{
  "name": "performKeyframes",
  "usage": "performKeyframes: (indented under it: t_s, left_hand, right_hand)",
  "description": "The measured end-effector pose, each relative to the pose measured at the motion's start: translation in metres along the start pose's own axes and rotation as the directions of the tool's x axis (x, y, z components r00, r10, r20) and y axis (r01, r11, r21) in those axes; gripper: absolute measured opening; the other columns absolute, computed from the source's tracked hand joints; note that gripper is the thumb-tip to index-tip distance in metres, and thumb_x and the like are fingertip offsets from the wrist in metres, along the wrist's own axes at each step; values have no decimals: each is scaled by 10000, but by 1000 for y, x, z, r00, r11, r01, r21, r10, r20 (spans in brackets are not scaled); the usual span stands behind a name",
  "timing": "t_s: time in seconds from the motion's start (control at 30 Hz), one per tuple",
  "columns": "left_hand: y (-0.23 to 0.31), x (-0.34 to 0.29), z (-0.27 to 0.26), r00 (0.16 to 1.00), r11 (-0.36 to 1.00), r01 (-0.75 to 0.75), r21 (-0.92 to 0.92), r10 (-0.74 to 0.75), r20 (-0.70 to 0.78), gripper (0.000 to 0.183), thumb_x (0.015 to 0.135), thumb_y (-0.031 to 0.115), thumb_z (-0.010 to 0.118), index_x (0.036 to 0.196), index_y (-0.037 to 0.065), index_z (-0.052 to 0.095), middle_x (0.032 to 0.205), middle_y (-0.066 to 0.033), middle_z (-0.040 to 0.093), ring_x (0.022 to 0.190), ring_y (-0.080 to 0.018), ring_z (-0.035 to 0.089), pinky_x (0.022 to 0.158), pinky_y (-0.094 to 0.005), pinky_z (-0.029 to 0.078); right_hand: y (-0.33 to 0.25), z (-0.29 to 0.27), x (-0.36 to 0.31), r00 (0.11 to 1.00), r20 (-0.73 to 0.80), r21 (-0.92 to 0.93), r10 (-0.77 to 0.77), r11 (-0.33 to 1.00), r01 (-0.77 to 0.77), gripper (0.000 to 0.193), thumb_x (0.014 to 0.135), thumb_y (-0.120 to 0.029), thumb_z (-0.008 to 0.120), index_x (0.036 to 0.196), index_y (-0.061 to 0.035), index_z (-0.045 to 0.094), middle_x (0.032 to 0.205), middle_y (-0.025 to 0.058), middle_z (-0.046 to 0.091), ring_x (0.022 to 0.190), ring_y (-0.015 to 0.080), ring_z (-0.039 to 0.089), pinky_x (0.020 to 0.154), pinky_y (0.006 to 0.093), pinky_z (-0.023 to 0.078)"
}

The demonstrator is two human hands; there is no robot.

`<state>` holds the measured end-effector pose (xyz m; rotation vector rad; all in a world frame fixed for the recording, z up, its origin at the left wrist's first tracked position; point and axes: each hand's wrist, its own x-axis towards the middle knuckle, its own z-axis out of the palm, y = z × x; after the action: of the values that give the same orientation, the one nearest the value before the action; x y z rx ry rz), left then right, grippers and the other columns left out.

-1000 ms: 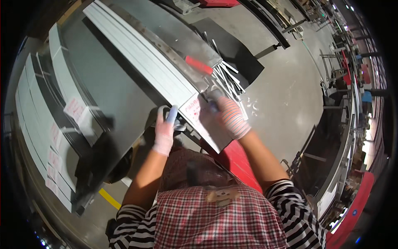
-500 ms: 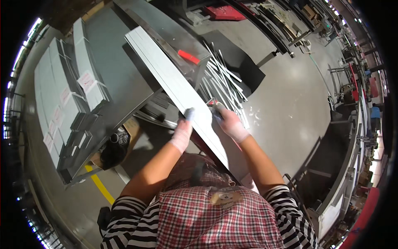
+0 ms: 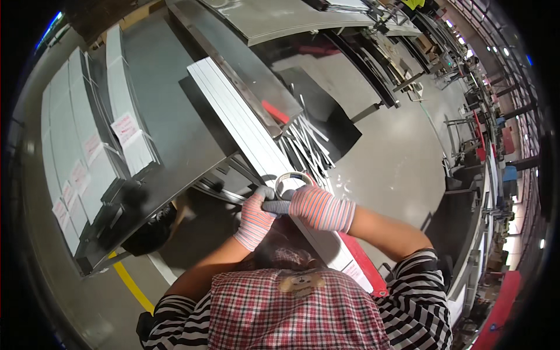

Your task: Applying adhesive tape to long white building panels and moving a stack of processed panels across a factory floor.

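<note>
Both hands have come together at the near end of the bundle (image 3: 245, 125) since half a second ago, and a tape roll (image 3: 293, 178) now shows above them. Right hand (image 3: 319, 208) is closed around a dark handle (image 3: 276, 206); left hand (image 3: 255, 218) curls onto that handle's other end. Long and white, the bundle runs away across the steel table (image 3: 169, 134). Loose white strips (image 3: 306, 149) lie beyond, and labelled white stacks (image 3: 87, 151) sit left.
</note>
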<state>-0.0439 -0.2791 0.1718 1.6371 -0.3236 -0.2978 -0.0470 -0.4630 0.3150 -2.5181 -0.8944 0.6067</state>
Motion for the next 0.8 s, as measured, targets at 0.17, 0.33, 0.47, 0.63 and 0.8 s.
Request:
performKeyframes:
  t_s: [0.17, 0.33, 0.47, 0.63, 0.8]
  left_hand:
    - [41, 3, -32, 924, 830, 381, -407, -334, 185, 141, 964, 140, 664, 893, 40, 594, 745, -50, 662, 632, -97, 649, 594, -238, 545]
    - [-79, 36, -15, 848, 749, 528, -400, -489, 204, 241, 970, 257, 656, 1019, 30, 591, 940, -81, 660, 803, -156, 670, 719, -292, 577]
    - [-175, 24, -8, 967, 961, 240, -135, -248, -54, 376, 880, 333, 741, 1025, -1, 648, 932, -101, 659, 794, -219, 631, 761, -358, 533]
    - [-183, 39, -18, 932, 852, 267, 451, -348, 105, 422, 891, 384, 672, 1029, -15, 675, 925, -160, 687, 870, -298, 638, 829, -392, 518]
    - [-264, 104, -42, 751, 304, -657, 690, 346, 562, 382, 985, 207, 464, 1308, 54, 599, 1297, -200, 611, 1179, -335, 601, 1005, -438, 488]
  right_hand:
    - [62, -48, 43, 995, 93, 32, 28, 999, -31, 500, 820, -123, 683, 1312, -115, 594, 829, 154, 675, 783, 352, 672, 713, 442, 538]
    - [255, 48, 66, 964, 123, -7, 236, 971, -237, 253, 858, -157, 649, 1095, -82, 694, 914, 186, 711, 879, 363, 691, 793, 424, 543]
    - [184, 62, 44, 747, -547, 297, 377, 922, -248, 474, 855, -97, 699, 1285, 24, 538, 1237, 231, 613, 1143, 373, 596, 985, 410, 473]
    - [57, 70, 43, 694, -409, 419, 592, 798, -434, 813, 702, -236, 844, 1392, -68, 450, 1408, 308, 413, 1272, 491, 449, 1082, 539, 371]
    - [55, 103, 62, 643, -519, 291, 563, 824, -487, 873, 615, -187, 868, 1391, -172, 467, 1389, 304, 401, 1227, 481, 461, 1012, 644, 361]
